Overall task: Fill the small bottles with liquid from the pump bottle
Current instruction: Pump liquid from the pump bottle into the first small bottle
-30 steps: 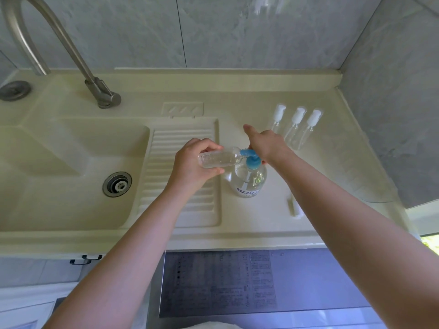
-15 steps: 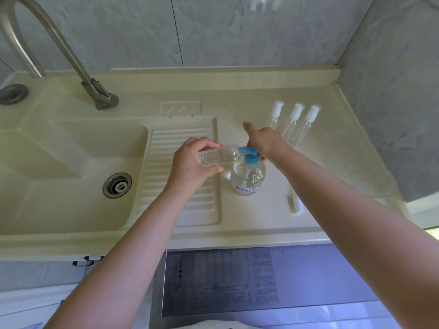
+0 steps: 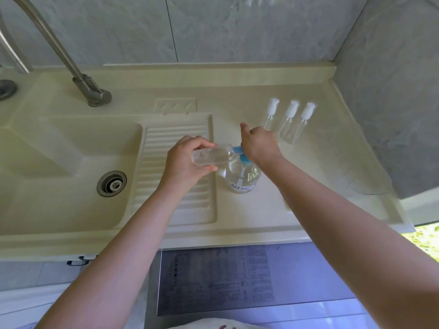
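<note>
Small bottle (image 3: 211,157): clear plastic, light, likely slick if wet; best gripped round the body, as here. Left hand (image 3: 187,162) wraps its fingers round it, held sideways, mouth against the blue spout of the pump bottle (image 3: 242,176) standing on the counter (image 3: 308,186). Right hand (image 3: 257,144) presses on the pump head from above, forefinger stretched out, wrist raised. Three capped small bottles (image 3: 288,122) stand behind, well apart from the sink (image 3: 59,162).

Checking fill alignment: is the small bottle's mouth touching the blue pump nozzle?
Touching. The head view shows the small bottle, held sideways in the left hand, with its mouth meeting the blue pump nozzle, no gap visible.
</note>
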